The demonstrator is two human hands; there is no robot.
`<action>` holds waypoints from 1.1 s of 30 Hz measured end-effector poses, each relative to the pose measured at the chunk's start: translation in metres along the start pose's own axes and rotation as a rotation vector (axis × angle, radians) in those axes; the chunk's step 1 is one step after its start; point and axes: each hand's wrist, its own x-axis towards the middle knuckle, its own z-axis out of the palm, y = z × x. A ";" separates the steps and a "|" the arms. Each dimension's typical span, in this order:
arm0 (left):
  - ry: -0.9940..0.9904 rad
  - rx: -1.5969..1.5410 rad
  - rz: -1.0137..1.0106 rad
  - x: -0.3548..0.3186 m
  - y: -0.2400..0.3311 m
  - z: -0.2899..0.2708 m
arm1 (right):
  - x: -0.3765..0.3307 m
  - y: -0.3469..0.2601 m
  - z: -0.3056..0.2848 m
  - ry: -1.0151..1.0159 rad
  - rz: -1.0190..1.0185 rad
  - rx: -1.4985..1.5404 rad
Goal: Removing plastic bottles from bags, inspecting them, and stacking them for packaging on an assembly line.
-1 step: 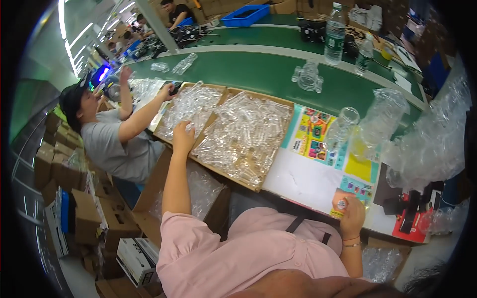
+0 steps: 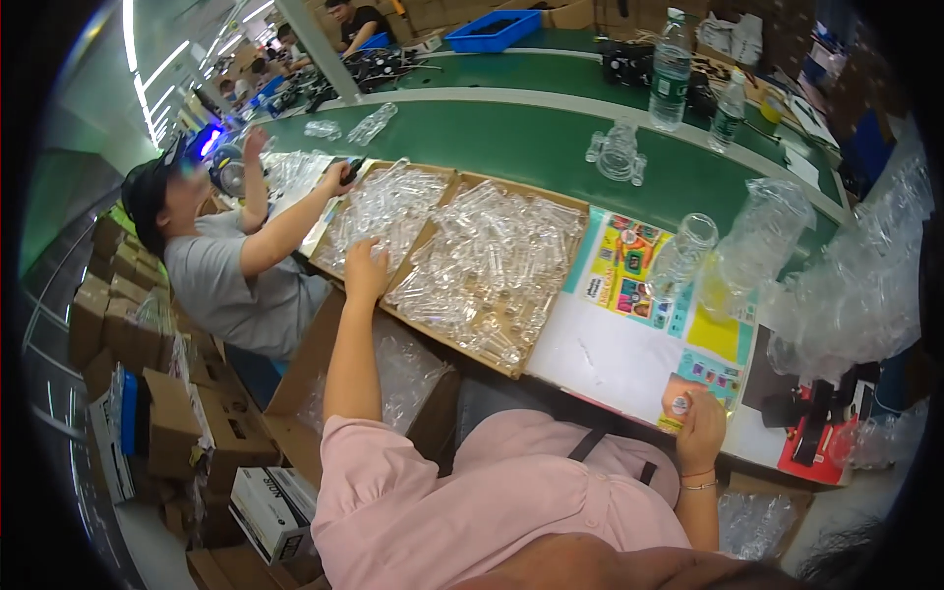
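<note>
Seemingly reaching for tubes [image 2: 385,209]: left hand [image 2: 366,265] loosely parted, nothing visibly held.
Right hand [image 2: 703,431] curled, hold unclear; picking probably calls for a light pinch.

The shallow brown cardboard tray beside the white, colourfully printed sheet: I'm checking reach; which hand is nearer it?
Left. The left hand is just left of the tray; the right hand is farther off, at the near edge of the sheet.

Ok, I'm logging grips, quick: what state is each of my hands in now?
Left hand: open by the clear tubes, nothing visibly held.
Right hand: curled by the printed sheet; whether it holds anything cannot be told.
</note>
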 end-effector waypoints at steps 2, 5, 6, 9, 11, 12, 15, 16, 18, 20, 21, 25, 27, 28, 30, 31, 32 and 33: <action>0.057 0.033 -0.012 -0.003 -0.015 0.003 | -0.002 0.000 0.000 0.020 0.012 -0.010; 0.107 0.116 -0.061 0.007 -0.023 0.009 | -0.003 -0.001 0.002 0.024 0.014 -0.006; 0.177 0.114 -0.104 0.012 -0.022 0.010 | -0.003 -0.002 0.003 0.028 0.011 -0.007; 0.248 0.124 -0.096 0.041 -0.021 0.017 | -0.005 -0.003 0.003 0.034 0.014 -0.031; 0.294 0.085 -0.044 0.058 -0.024 0.024 | -0.004 -0.004 0.005 0.036 -0.004 -0.032; 0.265 0.076 -0.081 0.066 -0.025 0.031 | -0.003 -0.005 0.005 0.041 -0.003 -0.039; 0.070 0.153 -0.095 0.082 -0.041 0.040 | -0.002 -0.006 0.007 0.040 0.007 -0.039; 0.069 0.147 -0.092 0.083 -0.051 0.044 | -0.003 -0.005 0.008 0.040 0.003 -0.040; 0.153 0.105 -0.031 0.083 -0.061 0.047 | -0.004 -0.005 0.007 0.040 0.005 -0.044; 0.199 0.084 0.004 0.075 -0.058 0.048 | -0.005 -0.005 0.007 0.045 -0.008 -0.051; 0.248 0.066 0.034 0.071 -0.057 0.047 | -0.005 -0.004 0.006 0.043 -0.004 -0.052; 0.367 -0.122 0.030 0.064 -0.042 0.036 | -0.009 -0.004 0.001 0.048 0.000 -0.069; 0.378 -0.380 -0.010 0.061 -0.024 0.024 | -0.008 -0.002 0.001 0.056 -0.020 -0.079; 0.402 -0.417 0.041 0.054 -0.022 0.020 | -0.008 -0.001 0.003 0.077 -0.039 -0.085; 0.167 -0.698 -0.073 0.028 0.035 -0.003 | -0.005 0.002 0.006 0.073 -0.021 -0.054; 0.099 -0.942 -0.113 0.012 0.046 -0.001 | -0.005 0.004 0.007 0.065 -0.044 -0.066; 0.014 -0.977 -0.125 -0.005 0.078 -0.007 | -0.004 0.004 0.007 0.063 -0.033 -0.039; -0.094 -1.029 -0.081 -0.026 0.112 -0.014 | -0.005 0.005 0.008 0.073 -0.027 -0.032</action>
